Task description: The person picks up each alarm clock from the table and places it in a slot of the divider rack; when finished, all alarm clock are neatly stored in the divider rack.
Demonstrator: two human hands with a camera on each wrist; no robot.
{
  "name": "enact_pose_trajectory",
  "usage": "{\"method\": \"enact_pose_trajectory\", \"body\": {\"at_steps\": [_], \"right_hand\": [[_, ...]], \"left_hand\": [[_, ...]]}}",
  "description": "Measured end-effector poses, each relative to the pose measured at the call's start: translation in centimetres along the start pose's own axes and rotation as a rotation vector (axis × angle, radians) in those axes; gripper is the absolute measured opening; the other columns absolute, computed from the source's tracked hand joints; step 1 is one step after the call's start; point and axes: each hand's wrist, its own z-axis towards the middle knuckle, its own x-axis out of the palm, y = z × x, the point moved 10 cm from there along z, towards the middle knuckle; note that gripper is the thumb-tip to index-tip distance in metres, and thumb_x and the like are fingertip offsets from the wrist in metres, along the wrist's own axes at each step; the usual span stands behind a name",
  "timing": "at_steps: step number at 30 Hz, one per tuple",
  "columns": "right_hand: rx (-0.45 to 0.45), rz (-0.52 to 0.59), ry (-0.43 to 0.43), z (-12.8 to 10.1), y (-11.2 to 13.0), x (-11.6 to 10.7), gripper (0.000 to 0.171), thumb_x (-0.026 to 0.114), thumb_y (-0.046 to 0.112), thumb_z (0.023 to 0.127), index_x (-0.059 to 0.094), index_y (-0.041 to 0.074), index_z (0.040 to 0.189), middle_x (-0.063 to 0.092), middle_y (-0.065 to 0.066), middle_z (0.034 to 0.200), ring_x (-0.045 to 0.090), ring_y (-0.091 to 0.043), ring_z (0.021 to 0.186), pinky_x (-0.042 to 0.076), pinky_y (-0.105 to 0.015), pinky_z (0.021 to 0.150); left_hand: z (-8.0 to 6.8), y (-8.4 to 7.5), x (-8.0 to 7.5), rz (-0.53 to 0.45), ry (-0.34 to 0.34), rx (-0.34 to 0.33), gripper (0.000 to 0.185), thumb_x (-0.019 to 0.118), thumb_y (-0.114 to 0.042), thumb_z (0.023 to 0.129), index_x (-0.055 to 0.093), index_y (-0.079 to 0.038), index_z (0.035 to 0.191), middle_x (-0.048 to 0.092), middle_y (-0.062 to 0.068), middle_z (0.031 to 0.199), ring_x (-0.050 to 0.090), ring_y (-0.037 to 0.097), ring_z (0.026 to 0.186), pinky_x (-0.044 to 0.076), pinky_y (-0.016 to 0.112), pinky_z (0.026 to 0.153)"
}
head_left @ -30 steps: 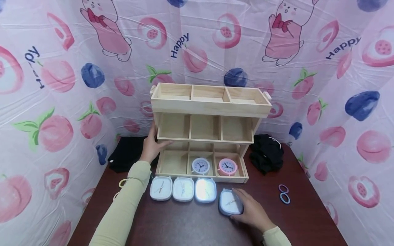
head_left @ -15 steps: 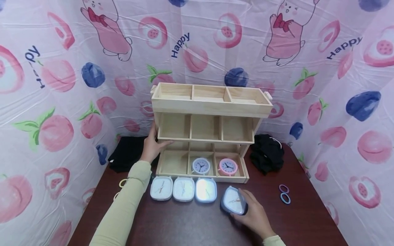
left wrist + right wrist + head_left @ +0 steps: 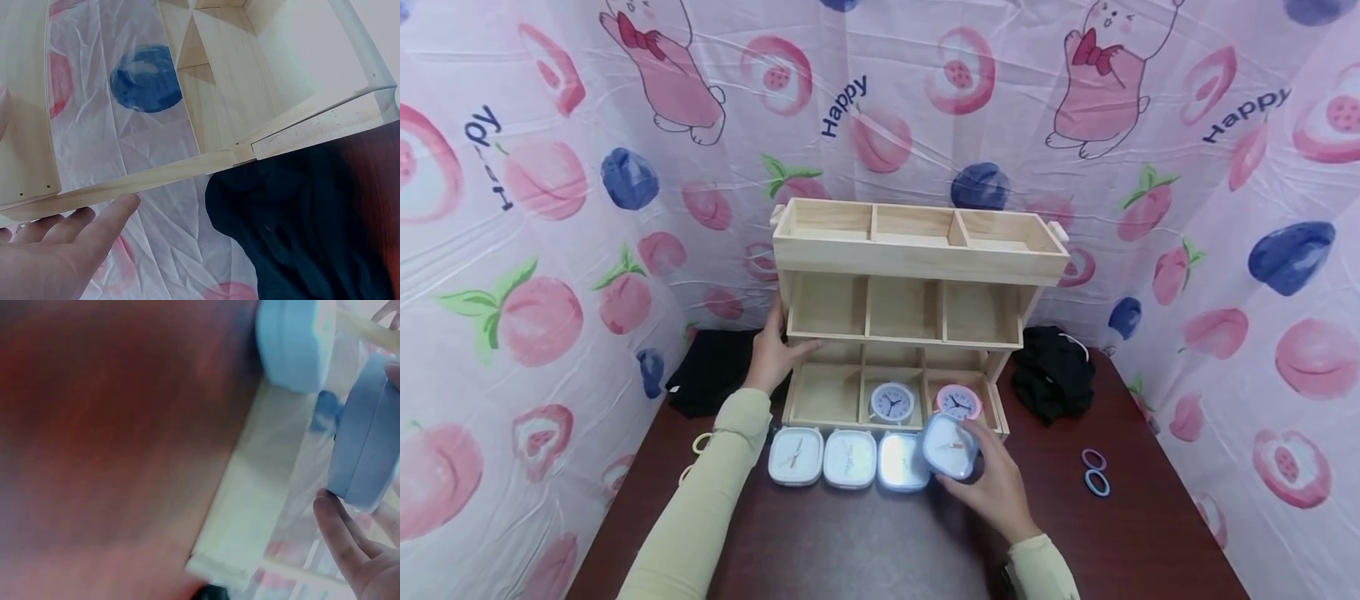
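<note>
A three-tier wooden organiser (image 3: 917,258) stands at the back of a dark brown table (image 3: 865,550). My left hand (image 3: 772,354) rests with straight fingers against its left side; in the left wrist view the fingers (image 3: 94,228) touch the wooden edge (image 3: 187,169). My right hand (image 3: 992,487) holds a square pale-blue clock (image 3: 950,446) lifted and tilted just in front of the bottom tier; the right wrist view shows that clock (image 3: 365,434) edge-on. A white round clock (image 3: 891,402) and a pink round clock (image 3: 958,402) sit in the bottom tier.
Three square clocks (image 3: 847,458) lie in a row before the organiser. Black cloth lies at its left (image 3: 711,371) and its right (image 3: 1052,375). Purple and blue rings (image 3: 1095,472) lie at the right, yellow rings (image 3: 698,446) at the left. Patterned sheeting (image 3: 550,208) walls the table.
My right hand has lifted the square blue clock off the table and carried it left and forward to the organiser's bottom tier. The left hand has stayed on the organiser.
</note>
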Motion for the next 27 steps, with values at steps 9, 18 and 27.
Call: {"method": "enact_pose_trajectory", "body": {"at_steps": [9,18,27], "right_hand": [[-0.095,0.119,0.078,5.0,5.5,5.1,0.085,0.103,0.021,0.062,0.065,0.006,0.136,0.067,-0.013,0.138,0.066,-0.032,0.127,0.056,-0.051,0.107],[-0.106,0.088,0.187,9.4,9.8,11.0,0.074,0.1,0.03,0.069,0.066,0.012,0.133,0.069,-0.008,0.133,0.067,-0.032,0.123,0.057,-0.05,0.104],[-0.094,0.015,0.225,11.4,10.8,15.5,0.057,0.098,0.035,0.068,0.067,0.013,0.11,0.073,-0.006,0.11,0.069,-0.026,0.099,0.058,-0.042,0.088]], "left_hand": [[0.1,0.0,-0.4,-0.007,-0.004,-0.003,0.122,0.092,-0.02,0.086,0.008,-0.04,0.173,0.033,0.01,0.175,0.036,0.033,0.161,0.036,0.052,0.129],[0.3,-0.2,-0.5,-0.015,-0.018,0.007,0.121,0.093,-0.019,0.085,0.012,-0.041,0.172,0.039,0.01,0.173,0.043,0.032,0.157,0.042,0.053,0.125],[0.0,0.1,-0.2,-0.015,-0.012,0.016,0.124,0.093,-0.021,0.085,0.007,-0.041,0.172,0.035,0.007,0.175,0.039,0.031,0.159,0.04,0.051,0.127]]}}
